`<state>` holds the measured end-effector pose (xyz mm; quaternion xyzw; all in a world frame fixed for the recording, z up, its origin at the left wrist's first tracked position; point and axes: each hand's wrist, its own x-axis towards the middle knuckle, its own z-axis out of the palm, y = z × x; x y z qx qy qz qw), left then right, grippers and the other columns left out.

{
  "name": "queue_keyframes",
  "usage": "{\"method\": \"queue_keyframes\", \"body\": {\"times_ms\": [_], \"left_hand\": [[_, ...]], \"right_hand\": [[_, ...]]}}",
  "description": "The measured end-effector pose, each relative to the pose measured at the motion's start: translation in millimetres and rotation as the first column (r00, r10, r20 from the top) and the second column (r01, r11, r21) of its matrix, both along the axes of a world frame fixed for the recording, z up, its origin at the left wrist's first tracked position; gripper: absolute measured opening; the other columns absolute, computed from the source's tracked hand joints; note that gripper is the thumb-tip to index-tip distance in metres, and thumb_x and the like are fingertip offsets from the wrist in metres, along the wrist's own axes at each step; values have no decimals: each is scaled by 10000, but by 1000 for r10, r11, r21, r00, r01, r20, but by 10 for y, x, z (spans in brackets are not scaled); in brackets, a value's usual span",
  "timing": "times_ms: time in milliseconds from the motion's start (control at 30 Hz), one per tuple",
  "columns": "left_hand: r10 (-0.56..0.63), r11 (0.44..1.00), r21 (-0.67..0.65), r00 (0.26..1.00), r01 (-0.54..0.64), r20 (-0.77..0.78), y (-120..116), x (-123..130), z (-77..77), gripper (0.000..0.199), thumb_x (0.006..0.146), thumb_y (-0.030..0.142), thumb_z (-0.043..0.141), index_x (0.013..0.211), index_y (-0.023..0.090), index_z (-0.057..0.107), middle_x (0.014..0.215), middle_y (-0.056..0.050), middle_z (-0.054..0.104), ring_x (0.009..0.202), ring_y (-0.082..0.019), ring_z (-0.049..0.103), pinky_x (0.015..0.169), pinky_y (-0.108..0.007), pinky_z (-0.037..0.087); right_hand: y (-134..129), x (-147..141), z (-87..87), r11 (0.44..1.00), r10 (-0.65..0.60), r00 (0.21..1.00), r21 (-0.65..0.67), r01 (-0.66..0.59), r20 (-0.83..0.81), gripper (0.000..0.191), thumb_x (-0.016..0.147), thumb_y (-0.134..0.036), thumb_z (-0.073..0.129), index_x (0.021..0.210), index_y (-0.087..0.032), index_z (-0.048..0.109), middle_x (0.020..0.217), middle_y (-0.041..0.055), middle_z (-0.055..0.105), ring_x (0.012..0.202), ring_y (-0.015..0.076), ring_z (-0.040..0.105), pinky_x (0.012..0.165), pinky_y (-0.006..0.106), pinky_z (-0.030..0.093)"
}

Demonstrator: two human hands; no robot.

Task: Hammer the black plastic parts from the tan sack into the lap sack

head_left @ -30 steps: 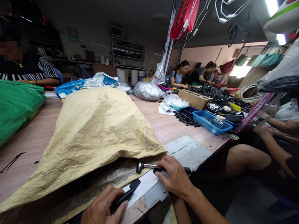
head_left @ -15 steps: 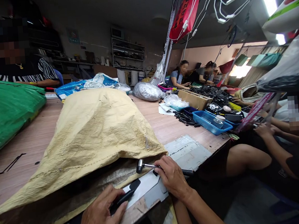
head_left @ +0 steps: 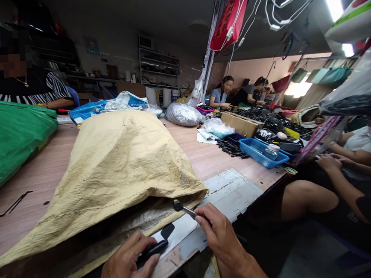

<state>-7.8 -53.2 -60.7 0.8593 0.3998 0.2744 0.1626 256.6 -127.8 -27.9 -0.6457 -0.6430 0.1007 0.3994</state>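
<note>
My right hand is closed around the shaft of a small hammer. Its dark head points up and left, in front of the sack's mouth. At the table's front edge, my left hand grips a slim black plastic piece between thumb and fingers; the kind of part cannot be made out. Under the hands lies a white sheet with black shapes. Just beyond, a large tan woven sack lies with its mouth gaping towards me, dark inside.
A green bag lies at the left, near a seated person in a striped top. To the right are a grey plate, a blue basket and a heap of black parts. Other people sit along the right side.
My right hand has shifted slightly right and down, and the hammer has turned, its head now tilted differently. The black piece in my left hand has turned a little, staying in place.
</note>
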Motion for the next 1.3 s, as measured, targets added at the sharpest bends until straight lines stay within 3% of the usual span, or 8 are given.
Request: {"method": "queue_keyframes", "body": {"times_ms": [933, 1300], "left_hand": [[-5, 999, -40, 1000, 4, -19, -6, 6, -26, 196, 867, 463, 645, 985, 332, 732, 869, 48, 689, 629, -115, 658, 599, -186, 513], [-1, 1000, -18, 1000, 1, 15, 0, -2, -41, 208, 848, 469, 664, 983, 332, 744, 871, 40, 705, 654, -124, 670, 587, -167, 511]], "right_hand": [[-67, -61, -24, 999, -17, 998, -51, 14, -61, 187, 982, -271, 473, 991, -242, 657, 897, 14, 625, 844, 153, 603, 757, 266, 447], [-75, -81, -42, 1000, -18, 999, -16, 18, -43, 190, 982, -255, 475, 983, -233, 664, 883, 19, 642, 827, 149, 615, 743, 256, 462]]}}
